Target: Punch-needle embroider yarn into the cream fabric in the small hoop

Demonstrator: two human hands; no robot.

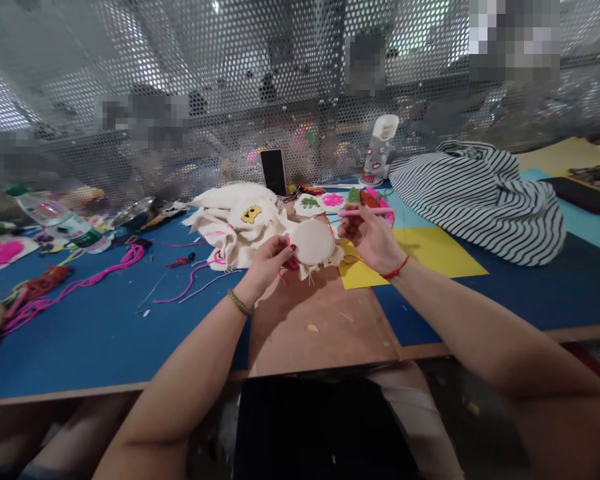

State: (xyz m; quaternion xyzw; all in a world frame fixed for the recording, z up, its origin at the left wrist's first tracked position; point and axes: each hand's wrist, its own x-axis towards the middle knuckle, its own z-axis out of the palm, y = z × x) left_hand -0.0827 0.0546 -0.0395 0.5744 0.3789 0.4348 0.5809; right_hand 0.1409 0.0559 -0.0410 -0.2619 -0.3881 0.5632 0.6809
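Observation:
My left hand (pixel 275 257) grips the left edge of a small round embroidery hoop (pixel 313 241), its thumb on the rim. Pale cloth is stretched over the hoop, and loose cloth hangs around the edge. In my right hand (pixel 367 235) is a pink-handled punch needle (pixel 375 211), held nearly level with its thin tip pointing left above the hoop. Orange-red yarn runs near the hoop's right side. Behind my left hand lies a crumpled white cloth (pixel 230 200) bearing a yellow animal-shaped patch (pixel 251 214).
Pink yarn (pixel 105 270) trails over the blue tabletop. A plastic bottle (pixel 63 217) lies tilted on the left. At the back stand a phone (pixel 273 171) and a patterned container (pixel 377 153). Striped fabric (pixel 480 200) and yellow paper (pixel 430 253) lie to the right. A perforated metal screen rises behind.

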